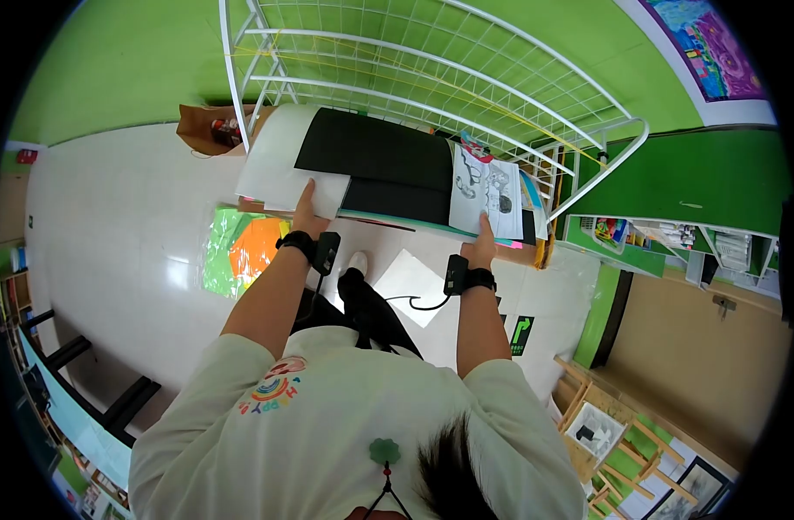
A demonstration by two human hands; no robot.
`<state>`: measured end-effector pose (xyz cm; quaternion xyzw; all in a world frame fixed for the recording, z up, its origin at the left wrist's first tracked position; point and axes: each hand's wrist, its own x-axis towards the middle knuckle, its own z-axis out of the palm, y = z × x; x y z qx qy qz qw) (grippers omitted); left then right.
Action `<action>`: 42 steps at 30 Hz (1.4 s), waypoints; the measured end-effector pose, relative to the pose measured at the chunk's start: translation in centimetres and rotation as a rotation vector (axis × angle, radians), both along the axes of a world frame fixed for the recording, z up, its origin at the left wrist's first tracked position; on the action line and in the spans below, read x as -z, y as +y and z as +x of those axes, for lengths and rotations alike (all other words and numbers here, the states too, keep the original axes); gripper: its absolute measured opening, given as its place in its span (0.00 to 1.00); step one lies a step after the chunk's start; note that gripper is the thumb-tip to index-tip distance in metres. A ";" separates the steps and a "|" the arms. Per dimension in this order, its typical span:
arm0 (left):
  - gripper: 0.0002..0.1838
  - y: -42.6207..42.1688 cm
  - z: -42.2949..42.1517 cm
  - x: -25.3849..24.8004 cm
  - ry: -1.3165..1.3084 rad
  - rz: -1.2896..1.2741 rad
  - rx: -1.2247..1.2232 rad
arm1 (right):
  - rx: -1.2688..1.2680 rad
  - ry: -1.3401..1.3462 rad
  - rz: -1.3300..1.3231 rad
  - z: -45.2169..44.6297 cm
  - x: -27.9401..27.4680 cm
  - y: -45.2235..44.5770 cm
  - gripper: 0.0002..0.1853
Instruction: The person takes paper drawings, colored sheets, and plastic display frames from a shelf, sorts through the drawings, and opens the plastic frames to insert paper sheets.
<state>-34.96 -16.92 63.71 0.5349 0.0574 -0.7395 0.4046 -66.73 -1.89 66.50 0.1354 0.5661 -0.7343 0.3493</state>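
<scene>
A wide stack of paper sheets lies on the lower shelf of a white wire rack (375, 42). On it are a large white sheet (271, 165), black paper (384, 149) and a sheet with black line drawings (501, 195). My left hand (305, 215) is closed on the front edge of the white paper, thumb on top, its fingers hidden underneath. Farther right, my right hand (481, 246) grips the stack's edge by the drawing sheet, thumb upward and fingers mostly out of sight. Both wrists wear black straps with small devices.
Left of the rack stands a brown paper bag (197, 130). Plastic-wrapped green and orange sheets (241, 251) and a white sheet (408, 286) lie on the floor. Green shelving (674, 186) stands at right, wooden stools (626, 407) at lower right, and a black-legged table (76, 407) at left.
</scene>
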 end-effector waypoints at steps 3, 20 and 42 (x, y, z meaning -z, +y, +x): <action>0.21 -0.2 -0.8 -1.5 0.033 -0.047 -0.028 | 0.014 -0.014 0.042 0.8 -3.3 -0.7 0.23; 0.20 3.9 3.7 -5.1 0.128 -0.171 -0.073 | 0.109 -0.006 -0.023 5.9 -9.2 4.3 0.18; 0.17 21.2 18.4 -13.1 0.213 -0.221 -0.004 | 0.079 0.137 -0.190 22.9 -17.9 22.3 0.22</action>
